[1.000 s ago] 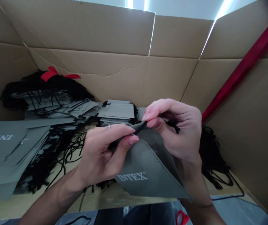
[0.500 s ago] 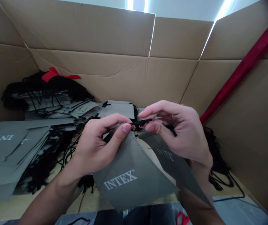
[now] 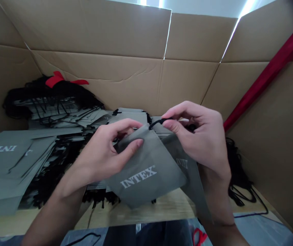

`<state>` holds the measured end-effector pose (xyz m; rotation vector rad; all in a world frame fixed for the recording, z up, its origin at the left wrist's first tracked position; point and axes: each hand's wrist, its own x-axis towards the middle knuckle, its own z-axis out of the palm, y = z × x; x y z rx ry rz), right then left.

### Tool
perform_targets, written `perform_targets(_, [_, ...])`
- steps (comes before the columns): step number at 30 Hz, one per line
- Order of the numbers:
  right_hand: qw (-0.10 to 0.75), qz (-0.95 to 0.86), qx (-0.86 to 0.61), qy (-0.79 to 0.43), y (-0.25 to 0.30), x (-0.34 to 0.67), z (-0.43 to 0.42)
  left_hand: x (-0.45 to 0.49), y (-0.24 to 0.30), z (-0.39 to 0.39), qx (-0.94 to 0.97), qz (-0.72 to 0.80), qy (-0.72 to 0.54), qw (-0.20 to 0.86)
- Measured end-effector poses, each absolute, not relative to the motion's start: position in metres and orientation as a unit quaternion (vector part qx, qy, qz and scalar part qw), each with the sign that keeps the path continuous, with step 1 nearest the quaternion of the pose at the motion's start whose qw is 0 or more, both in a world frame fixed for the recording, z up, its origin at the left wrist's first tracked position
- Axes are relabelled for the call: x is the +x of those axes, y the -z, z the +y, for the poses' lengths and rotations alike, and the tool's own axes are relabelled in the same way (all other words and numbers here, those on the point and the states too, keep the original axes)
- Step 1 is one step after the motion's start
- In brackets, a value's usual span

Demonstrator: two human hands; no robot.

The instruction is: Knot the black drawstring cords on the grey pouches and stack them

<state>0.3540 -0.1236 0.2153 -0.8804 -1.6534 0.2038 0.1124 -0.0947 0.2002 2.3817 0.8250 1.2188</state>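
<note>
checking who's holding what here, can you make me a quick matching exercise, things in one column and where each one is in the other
Things:
1. red tie
2. black drawstring
3. grey INTEX pouch
4. pile of flat grey pouches

Places:
a. pinched in the fingers of the right hand
b. lying at the far left of the view
c. on top of the black cord heap at the back
d. gripped by the left hand

Right pairs: 1-c, 2-a, 3-d, 4-b
</note>
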Motion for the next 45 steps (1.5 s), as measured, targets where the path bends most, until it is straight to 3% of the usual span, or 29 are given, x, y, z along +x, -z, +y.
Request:
perform_targets(3, [0.617, -0.678, -0.399, -0.036, -0.215, 0.358, -0.125, 0.101, -0.204, -0.088, 0.848, 0.295, -0.400, 0.183])
perform_targets(6, [0.622, -0.671, -0.403, -0.004, -0.215, 0.356, -0.130, 0.102, -0.202, -0.086, 0.760, 0.347, -0.540, 0.100])
perform_targets(9, [0.552, -0.734, -0.391, -0.057, -0.210, 0.344, -0.131, 0.115, -0.198, -0.093, 0.667, 0.383, -0.639, 0.012])
perform_targets(11, [0.489, -0.778, -0.380, -0.110, -0.205, 0.333, -0.128, 0.126, -0.195, -0.100, 0.674, 0.370, -0.638, 0.044])
perform_targets(15, [0.406, -0.806, -0.401, -0.157, -0.199, 0.323, -0.122, 0.135, -0.191, -0.109, 0.733, 0.318, -0.573, 0.183])
perform_targets(19, [0.381, -0.801, -0.397, -0.236, -0.202, 0.331, -0.120, 0.124, -0.194, -0.105, 0.740, 0.270, -0.548, 0.281])
perform_targets(25, [0.341, -0.776, -0.386, -0.364, -0.204, 0.338, -0.102, 0.110, -0.203, -0.088, 0.814, 0.324, -0.454, 0.161])
perform_targets(28, [0.303, -0.743, -0.448, -0.394, -0.198, 0.345, -0.089, 0.104, -0.198, -0.081, 0.812, 0.401, -0.411, 0.101])
perform_targets(32, [0.240, -0.729, -0.492, -0.410, -0.176, 0.358, -0.071, 0.088, -0.173, -0.079, 0.861, 0.436, -0.249, 0.078])
perform_targets(39, [0.159, -0.755, -0.541, -0.334, -0.135, 0.352, -0.077, 0.075, -0.111, -0.083, 0.900, 0.413, -0.089, 0.106])
perform_targets(45, [0.149, -0.747, -0.614, -0.207, -0.119, 0.352, -0.093, 0.070, -0.108, -0.109, 0.914, 0.390, -0.063, 0.095])
